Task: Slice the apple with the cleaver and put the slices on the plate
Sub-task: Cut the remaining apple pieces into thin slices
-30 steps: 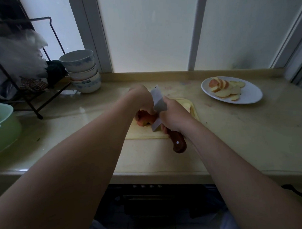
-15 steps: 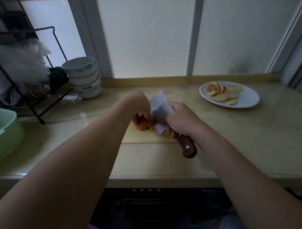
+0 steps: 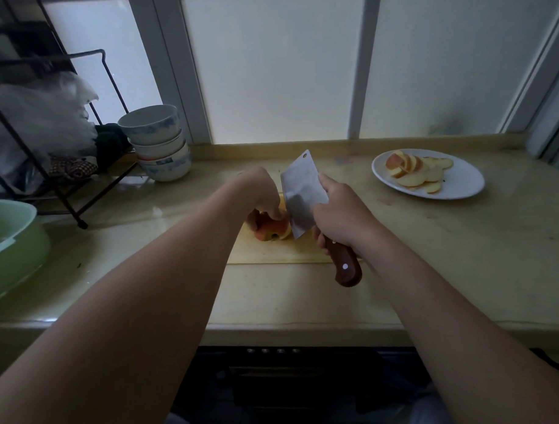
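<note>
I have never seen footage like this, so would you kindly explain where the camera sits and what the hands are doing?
There is no machine here: a person wears a camera on the head, looking down at their own arms. The left hand holds a partly cut apple steady on a cutting board. The right hand grips a cleaver by its wooden handle, blade beside the apple. On the counter, a plate holds slices; stacked bowls stand at the left.

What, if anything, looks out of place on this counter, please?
Nothing looks spilled or askew: the left hand holds the apple on the board, the right hand grips the cleaver, slices lie on the plate. Only a dark smudge marks the window.
</note>
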Action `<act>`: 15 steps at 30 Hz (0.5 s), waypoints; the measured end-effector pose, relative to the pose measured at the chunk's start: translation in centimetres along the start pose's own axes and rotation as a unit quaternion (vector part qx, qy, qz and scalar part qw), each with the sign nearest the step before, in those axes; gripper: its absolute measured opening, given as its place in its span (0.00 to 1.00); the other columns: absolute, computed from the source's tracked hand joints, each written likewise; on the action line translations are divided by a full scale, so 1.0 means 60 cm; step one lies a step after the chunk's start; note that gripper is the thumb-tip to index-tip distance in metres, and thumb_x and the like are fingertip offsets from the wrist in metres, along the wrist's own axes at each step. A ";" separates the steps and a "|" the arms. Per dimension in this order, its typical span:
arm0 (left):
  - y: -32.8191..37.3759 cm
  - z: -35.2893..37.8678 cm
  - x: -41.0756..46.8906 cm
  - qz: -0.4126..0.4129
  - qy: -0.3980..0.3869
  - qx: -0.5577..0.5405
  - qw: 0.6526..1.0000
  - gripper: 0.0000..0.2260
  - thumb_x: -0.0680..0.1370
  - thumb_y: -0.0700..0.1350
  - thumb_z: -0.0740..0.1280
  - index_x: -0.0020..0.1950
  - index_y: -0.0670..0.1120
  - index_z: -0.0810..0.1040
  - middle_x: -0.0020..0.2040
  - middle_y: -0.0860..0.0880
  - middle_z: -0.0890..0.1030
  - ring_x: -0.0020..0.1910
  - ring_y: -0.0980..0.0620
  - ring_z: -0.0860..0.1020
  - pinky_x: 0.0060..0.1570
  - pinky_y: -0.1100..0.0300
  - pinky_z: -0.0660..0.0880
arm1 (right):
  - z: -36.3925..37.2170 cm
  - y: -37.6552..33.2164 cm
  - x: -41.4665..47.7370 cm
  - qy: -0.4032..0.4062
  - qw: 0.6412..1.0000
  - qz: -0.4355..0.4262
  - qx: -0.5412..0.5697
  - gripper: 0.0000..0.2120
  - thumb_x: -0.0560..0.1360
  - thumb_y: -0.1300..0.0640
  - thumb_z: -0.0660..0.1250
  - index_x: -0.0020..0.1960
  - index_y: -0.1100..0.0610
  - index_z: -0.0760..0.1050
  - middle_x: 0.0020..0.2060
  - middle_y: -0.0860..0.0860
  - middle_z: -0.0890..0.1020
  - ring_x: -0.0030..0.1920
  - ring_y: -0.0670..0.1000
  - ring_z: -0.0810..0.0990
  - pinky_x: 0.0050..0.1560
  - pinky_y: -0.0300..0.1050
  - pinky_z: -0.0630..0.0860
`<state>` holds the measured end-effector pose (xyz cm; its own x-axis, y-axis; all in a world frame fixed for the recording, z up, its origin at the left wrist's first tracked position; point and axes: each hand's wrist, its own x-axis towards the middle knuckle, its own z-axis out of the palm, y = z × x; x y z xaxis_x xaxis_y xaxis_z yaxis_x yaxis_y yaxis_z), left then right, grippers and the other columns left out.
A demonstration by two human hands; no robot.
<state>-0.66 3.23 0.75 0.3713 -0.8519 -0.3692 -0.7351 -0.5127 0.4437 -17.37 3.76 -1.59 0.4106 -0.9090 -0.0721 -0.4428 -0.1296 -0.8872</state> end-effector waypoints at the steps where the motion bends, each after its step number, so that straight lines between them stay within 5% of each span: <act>1: 0.000 0.000 0.000 0.001 0.002 -0.002 1.000 0.19 0.75 0.42 0.77 0.56 0.32 0.75 0.50 0.36 0.84 0.47 0.39 0.85 0.55 0.46 0.82 | 0.000 0.000 -0.001 -0.001 1.000 0.001 -0.002 0.42 0.75 0.68 0.54 0.85 0.42 0.52 0.39 0.57 0.81 0.23 0.48 0.79 0.26 0.41 0.76; 9: -0.001 -0.002 -0.004 0.015 0.008 -0.005 1.000 0.15 0.75 0.41 0.76 0.54 0.33 0.76 0.48 0.37 0.84 0.48 0.40 0.85 0.54 0.48 0.82 | -0.009 0.002 -0.029 -0.017 1.000 0.008 -0.013 0.42 0.76 0.70 0.54 0.85 0.44 0.50 0.35 0.58 0.81 0.22 0.47 0.77 0.24 0.38 0.74; 15: -0.001 0.001 -0.005 0.005 -0.004 -0.005 1.000 0.20 0.76 0.42 0.76 0.61 0.32 0.74 0.55 0.35 0.83 0.52 0.40 0.84 0.60 0.50 0.79 | -0.012 0.006 -0.047 -0.027 1.000 0.013 -0.003 0.42 0.77 0.70 0.53 0.85 0.42 0.50 0.33 0.58 0.80 0.22 0.47 0.77 0.24 0.39 0.74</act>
<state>-0.79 3.53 0.77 0.3599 -0.8563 -0.3704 -0.7328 -0.5051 0.4558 -19.26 6.00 -1.37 0.4421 -0.8889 -0.1197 -0.4590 -0.1096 -0.8816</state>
